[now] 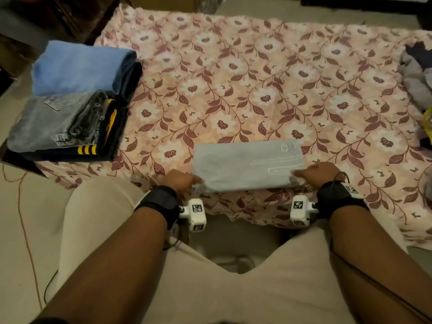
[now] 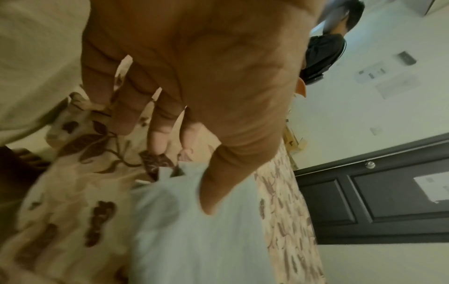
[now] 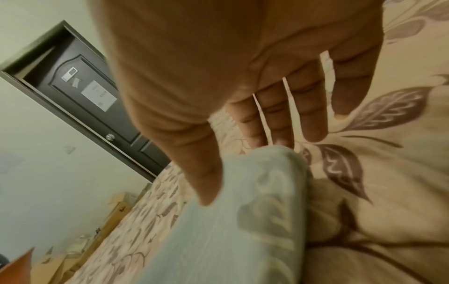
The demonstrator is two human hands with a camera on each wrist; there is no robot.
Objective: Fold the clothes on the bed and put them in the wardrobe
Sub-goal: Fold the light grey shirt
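The bed (image 1: 257, 78), under a flowered sheet, spreads out ahead of both hands. On its far-left corner, well apart from the left hand, sits a stack of folded clothes (image 1: 74, 101): a blue piece on top behind, grey jeans in front, something dark with yellow stripes beneath. At the bed's right edge, well beyond the right hand, lies a heap of unfolded clothes (image 1: 416, 76).

Between the two hands lies a pale grey shirt (image 1: 247, 164), already folded to a narrow rectangle with faint print on top, near the bed's front edge. The left hand (image 1: 181, 181) is at its near left corner, thumb over the cloth and fingers (image 2: 155, 134) reaching down past the edge; whether they pinch it I cannot tell. The right hand (image 1: 320, 175) takes the near right corner the same way, its thumb on top and fingers (image 3: 313, 119) lying fairly straight beside the fold.

The folding of this shirt seems in its last stage. The next move likely calls for both grips to close on the corners together, then either fold once more or lift it level toward the stack, keeping the layers from sliding apart.
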